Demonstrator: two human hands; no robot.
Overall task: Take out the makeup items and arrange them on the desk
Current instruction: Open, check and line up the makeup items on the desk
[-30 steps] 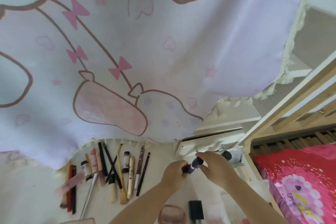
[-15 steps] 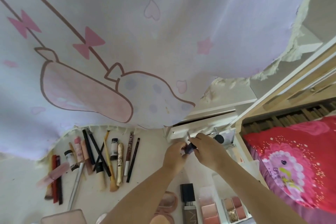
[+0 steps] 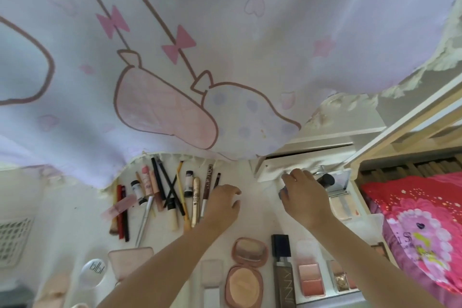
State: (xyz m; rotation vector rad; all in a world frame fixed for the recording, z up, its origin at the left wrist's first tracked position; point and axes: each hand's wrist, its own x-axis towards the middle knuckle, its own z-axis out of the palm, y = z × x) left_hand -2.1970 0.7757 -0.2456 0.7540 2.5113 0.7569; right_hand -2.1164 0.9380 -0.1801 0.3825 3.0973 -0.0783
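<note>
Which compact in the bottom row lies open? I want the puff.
The round pink compact, just left of the dark foundation bottle: its lid is folded back, showing powder and puff. The square pink compact is closed.

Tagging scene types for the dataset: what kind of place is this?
Most likely a bedroom or dorm room with a small makeup desk. Signs: a bed with a pink floral quilt in a wooden bed frame beside the white desk, and a cartoon-print curtain hanging over it.
</note>
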